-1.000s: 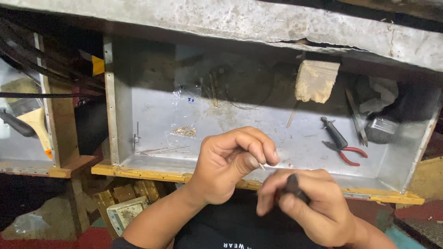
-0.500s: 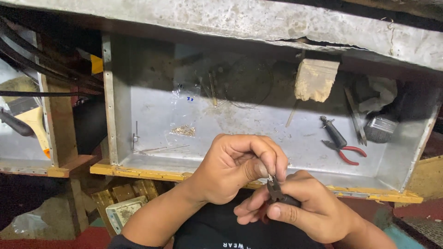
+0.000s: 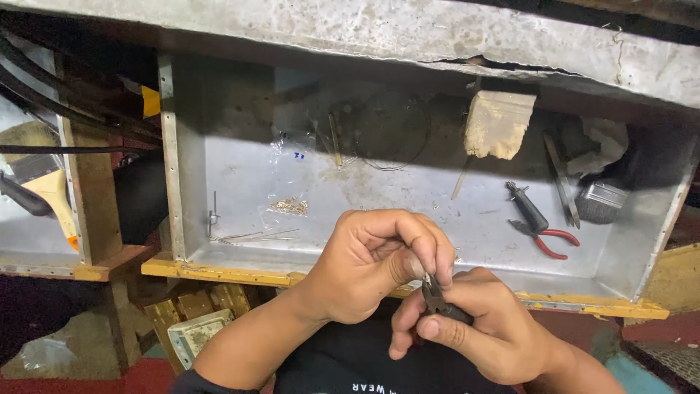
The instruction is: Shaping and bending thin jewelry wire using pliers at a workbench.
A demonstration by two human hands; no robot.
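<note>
Right hand [image 3: 481,328]: now gripping small dark pliers [image 3: 436,298], fingers wrapped tight around the handles, nose pointing up. A second ago it was sitting apart to the right; it has since been closing in on the left hand.

Left hand [image 3: 375,263]: fingers pinching shut just above the plier nose, apparently on a tiny piece too small to make out. The hands are now touching, so the work is looking engaged rather than readied.

Beyond the fingers: shallow metal tray [image 3: 408,197] serving as the surface. Lying up and right of the fingers, red-handled pliers [image 3: 538,226]; up and left, thin metal pins [image 3: 259,235] and a small brass heap [image 3: 290,206].
</note>
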